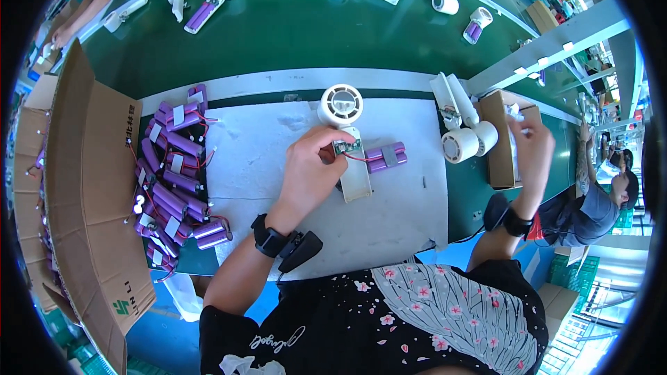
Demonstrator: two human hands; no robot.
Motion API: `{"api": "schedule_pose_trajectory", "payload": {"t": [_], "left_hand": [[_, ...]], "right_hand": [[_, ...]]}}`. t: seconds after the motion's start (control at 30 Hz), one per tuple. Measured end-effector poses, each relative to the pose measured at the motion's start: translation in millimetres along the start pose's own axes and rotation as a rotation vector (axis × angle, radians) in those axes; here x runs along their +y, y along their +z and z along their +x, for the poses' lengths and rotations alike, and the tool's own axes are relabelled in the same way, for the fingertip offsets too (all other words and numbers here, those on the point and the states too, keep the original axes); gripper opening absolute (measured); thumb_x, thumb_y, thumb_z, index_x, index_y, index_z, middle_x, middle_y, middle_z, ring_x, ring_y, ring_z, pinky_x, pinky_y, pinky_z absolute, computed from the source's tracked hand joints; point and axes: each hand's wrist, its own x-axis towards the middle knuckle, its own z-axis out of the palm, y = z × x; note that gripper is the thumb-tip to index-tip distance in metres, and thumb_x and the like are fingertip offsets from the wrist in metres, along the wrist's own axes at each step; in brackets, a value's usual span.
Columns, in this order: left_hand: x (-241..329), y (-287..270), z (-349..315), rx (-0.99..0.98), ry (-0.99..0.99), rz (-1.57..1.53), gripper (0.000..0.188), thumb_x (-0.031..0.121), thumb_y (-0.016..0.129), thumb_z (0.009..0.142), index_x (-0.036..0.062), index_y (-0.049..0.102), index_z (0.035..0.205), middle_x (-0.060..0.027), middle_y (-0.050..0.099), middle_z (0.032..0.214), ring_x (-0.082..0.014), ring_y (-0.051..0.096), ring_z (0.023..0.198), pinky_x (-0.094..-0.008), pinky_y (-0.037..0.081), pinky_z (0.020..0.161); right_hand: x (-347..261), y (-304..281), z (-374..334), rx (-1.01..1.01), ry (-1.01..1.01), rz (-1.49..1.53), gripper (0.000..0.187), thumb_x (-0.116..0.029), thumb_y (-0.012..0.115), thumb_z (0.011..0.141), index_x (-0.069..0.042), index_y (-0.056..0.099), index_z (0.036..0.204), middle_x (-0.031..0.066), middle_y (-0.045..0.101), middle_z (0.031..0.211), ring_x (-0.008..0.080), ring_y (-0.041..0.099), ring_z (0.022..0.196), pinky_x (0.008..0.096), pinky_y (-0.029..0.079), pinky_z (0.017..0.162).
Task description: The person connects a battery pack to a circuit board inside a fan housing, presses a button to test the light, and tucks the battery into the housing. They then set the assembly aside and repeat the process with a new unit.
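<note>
A white handheld fan with a round grille head (342, 105) lies on the pale work mat, its handle shell (356, 186) opened. My left hand (310, 167) pinches the small green circuit board (349, 144) at the top of that handle. Thin red wires lead from the board to a purple two-cell battery pack (386, 157) lying to the right, with grey tape across it. At the right, my right hand (533, 146) hovers over a small open cardboard box (499, 140). Its fingers are curled together at the box's side; what they hold, if anything, is hidden.
Purple battery packs (170, 198) with wires pile up left of the mat (278, 139), beside a large cardboard carton (104, 187). Two white fans (460, 146) lie by the small box. Beyond, several fans sit on a green conveyor belt (285, 28). Another person (590, 208) is at the right.
</note>
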Motion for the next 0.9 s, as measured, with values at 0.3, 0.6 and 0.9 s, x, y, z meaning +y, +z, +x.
{"api": "schedule_pose_trajectory", "payload": {"t": [0.3, 0.6, 0.9], "left_hand": [[-1, -7, 0, -0.007, 0.016, -0.017, 0.031, -0.006, 0.064, 0.073, 0.0072, 0.074, 0.099, -0.0089, 0.068, 0.097, -0.0152, 0.066, 0.073, -0.0245, 0.053, 0.066], [7, -15, 2, -0.107, -0.038, 0.107, 0.034, -0.006, 0.068, 0.074, 0.0066, 0.074, 0.105, -0.0124, 0.067, 0.11, -0.0161, 0.068, 0.086, -0.025, 0.055, 0.073], [12, -12, 2, -0.074, 0.061, 0.224, 0.032, -0.001, 0.074, 0.071, 0.0083, 0.075, 0.101, -0.0122, 0.068, 0.104, -0.0209, 0.07, 0.079, -0.0289, 0.058, 0.069]], "right_hand": [[-75, 102, -38, -0.591, -0.85, 0.34, 0.045, -0.005, 0.08, 0.069, -0.003, 0.065, 0.112, 0.0118, 0.064, 0.101, 0.0236, 0.06, 0.105, 0.0334, 0.048, 0.087], [-76, 87, -32, -1.44, 0.126, 1.064, 0.067, -0.005, 0.074, 0.078, -0.004, 0.045, 0.138, 0.012, 0.063, 0.1, 0.022, 0.063, 0.097, 0.0338, 0.052, 0.08], [-57, 95, -34, -1.572, -0.013, 1.349, 0.086, -0.005, 0.082, 0.065, -0.004, 0.041, 0.14, 0.0147, 0.05, 0.122, 0.0265, 0.062, 0.1, 0.0365, 0.052, 0.085]]}}
